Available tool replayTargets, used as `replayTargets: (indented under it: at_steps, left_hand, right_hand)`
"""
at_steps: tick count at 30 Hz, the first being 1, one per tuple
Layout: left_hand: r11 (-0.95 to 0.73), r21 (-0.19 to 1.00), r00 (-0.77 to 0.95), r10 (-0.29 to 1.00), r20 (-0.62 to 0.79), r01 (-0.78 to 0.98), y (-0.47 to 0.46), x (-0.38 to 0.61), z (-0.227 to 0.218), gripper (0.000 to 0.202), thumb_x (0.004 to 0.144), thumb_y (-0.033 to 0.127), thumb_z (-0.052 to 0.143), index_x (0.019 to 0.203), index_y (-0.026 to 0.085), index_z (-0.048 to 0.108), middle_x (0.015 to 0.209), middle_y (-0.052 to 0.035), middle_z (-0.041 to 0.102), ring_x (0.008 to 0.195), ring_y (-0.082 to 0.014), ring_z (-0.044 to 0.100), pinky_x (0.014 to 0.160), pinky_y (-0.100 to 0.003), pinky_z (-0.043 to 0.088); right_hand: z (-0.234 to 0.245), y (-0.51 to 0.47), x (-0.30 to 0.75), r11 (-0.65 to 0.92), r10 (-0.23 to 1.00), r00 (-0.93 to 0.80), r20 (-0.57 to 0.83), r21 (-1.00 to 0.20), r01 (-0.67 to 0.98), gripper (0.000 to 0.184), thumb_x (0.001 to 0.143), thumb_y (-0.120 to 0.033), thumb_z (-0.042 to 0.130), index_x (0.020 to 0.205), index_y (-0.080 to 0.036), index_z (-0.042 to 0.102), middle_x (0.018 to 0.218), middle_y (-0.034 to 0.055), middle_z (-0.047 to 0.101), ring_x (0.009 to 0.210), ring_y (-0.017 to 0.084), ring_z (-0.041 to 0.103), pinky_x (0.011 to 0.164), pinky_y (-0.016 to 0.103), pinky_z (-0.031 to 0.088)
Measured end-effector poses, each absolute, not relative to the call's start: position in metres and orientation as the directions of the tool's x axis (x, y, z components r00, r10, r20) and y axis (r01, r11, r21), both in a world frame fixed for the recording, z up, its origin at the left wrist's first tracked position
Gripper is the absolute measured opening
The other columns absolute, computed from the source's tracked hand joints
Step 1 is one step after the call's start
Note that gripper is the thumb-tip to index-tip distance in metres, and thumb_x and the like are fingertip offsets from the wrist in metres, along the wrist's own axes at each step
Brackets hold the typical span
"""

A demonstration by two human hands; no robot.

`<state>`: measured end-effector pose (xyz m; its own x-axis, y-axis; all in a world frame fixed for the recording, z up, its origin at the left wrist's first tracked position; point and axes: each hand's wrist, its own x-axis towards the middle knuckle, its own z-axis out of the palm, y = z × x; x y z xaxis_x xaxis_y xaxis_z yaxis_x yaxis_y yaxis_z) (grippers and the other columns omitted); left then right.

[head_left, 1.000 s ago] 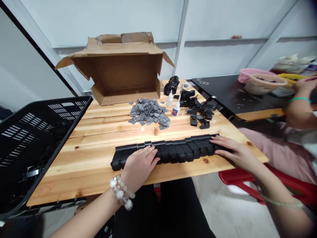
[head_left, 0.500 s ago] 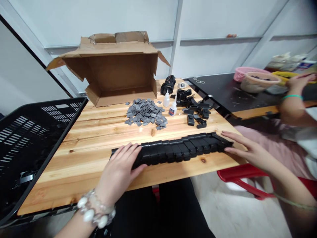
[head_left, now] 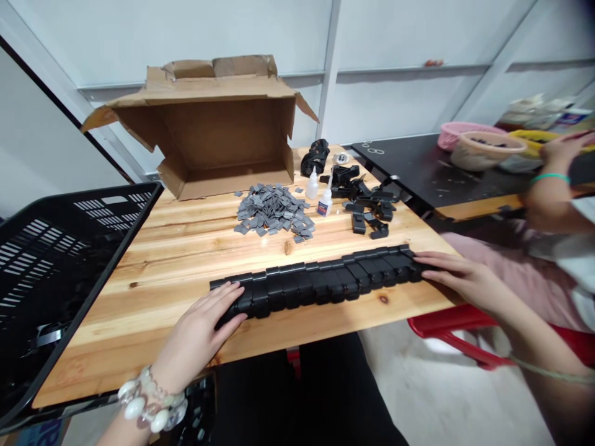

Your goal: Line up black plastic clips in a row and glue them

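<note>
A long row of black plastic pieces (head_left: 316, 286) lies on the near side of the wooden counter (head_left: 139, 322). The left hand (head_left: 198, 334) and right hand (head_left: 460, 279) rest open on its two ends, not clamped. Flat, even hands help keep the row straight.

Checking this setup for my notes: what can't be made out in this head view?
Head view:
Black plastic pieces in the row: the left hand and right hand hide their ends.
Small white bottles: labels too small to read.
Black crate: inside too dark, cut off by the left edge.
Bowl: contents too small, behind its rim.
</note>
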<state>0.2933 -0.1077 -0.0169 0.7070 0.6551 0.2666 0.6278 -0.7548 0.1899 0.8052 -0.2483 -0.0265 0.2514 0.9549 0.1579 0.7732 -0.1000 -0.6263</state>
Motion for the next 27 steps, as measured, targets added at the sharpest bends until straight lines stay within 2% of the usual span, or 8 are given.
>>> replayTargets:
  at_steps: [8,12,15,19,22,27]
  left_hand:
    - [-0.751,0.193,0.707,0.660,0.253,0.632,-0.108,0.292,-0.015,0.051,0.097,0.053,0.045,0.134,0.020,0.055,0.138,-0.0082,0.059,0.127,-0.0247,0.056,0.107,-0.045,0.048]
    - [-0.743,0.186,0.706,0.669,0.232,0.643,-0.107,0.294,-0.014,0.053,0.097,0.055,0.043,0.134,0.019,0.057,0.137,-0.0087,0.059,0.125,-0.0262,0.057,0.107,-0.046,0.048]
    - [-0.750,0.141,0.716,0.660,0.229,0.646,-0.105,0.298,-0.013,0.055,0.097,0.056,0.041,0.133,0.018,0.058,0.136,-0.0091,0.060,0.125,-0.0277,0.057,0.106,-0.048,0.048]
    - [-0.775,0.070,0.742,0.623,0.248,0.628,-0.104,0.305,-0.012,0.057,0.098,0.058,0.038,0.131,0.016,0.059,0.135,-0.0102,0.061,0.123,-0.0281,0.059,0.101,-0.047,0.052]
    - [-0.782,0.018,0.753,0.605,0.259,0.623,-0.104,0.308,-0.013,0.058,0.099,0.057,0.034,0.129,0.014,0.060,0.133,-0.0108,0.062,0.121,-0.0277,0.061,0.099,-0.045,0.054]
    - [-0.787,0.014,0.752,0.594,0.285,0.616,-0.104,0.308,-0.014,0.057,0.099,0.056,0.035,0.129,0.014,0.060,0.131,-0.0105,0.063,0.119,-0.0275,0.062,0.098,-0.045,0.054]
  right_hand:
    - [-0.035,-0.252,0.810,-0.115,0.945,0.271,0.183,-0.591,0.798,0.039,0.083,-0.047,0.062,0.111,-0.023,0.073,0.127,0.0092,0.065,0.123,0.030,0.058,0.116,0.043,0.036]
    - [-0.031,-0.247,0.808,-0.054,0.966,0.178,0.186,-0.529,0.847,0.039,0.085,-0.044,0.061,0.117,-0.024,0.070,0.129,0.0099,0.064,0.123,0.029,0.057,0.115,0.042,0.037]
    - [-0.028,-0.240,0.806,0.009,0.977,0.097,0.191,-0.489,0.872,0.043,0.084,-0.045,0.064,0.121,-0.023,0.069,0.131,0.0109,0.063,0.128,0.029,0.053,0.116,0.045,0.035]
    - [-0.028,-0.231,0.800,0.050,0.984,0.043,0.173,-0.502,0.863,0.044,0.085,-0.049,0.062,0.123,-0.028,0.067,0.138,0.0060,0.058,0.138,0.029,0.043,0.117,0.053,0.032]
    - [-0.025,-0.228,0.791,0.072,0.984,0.021,0.174,-0.514,0.855,0.039,0.084,-0.048,0.064,0.118,-0.030,0.070,0.133,0.0046,0.062,0.133,0.030,0.049,0.116,0.055,0.034]
    - [-0.018,-0.228,0.778,0.082,0.978,0.040,0.205,-0.552,0.830,0.036,0.085,-0.045,0.065,0.108,-0.019,0.076,0.123,0.0118,0.067,0.117,0.030,0.063,0.111,0.049,0.044]
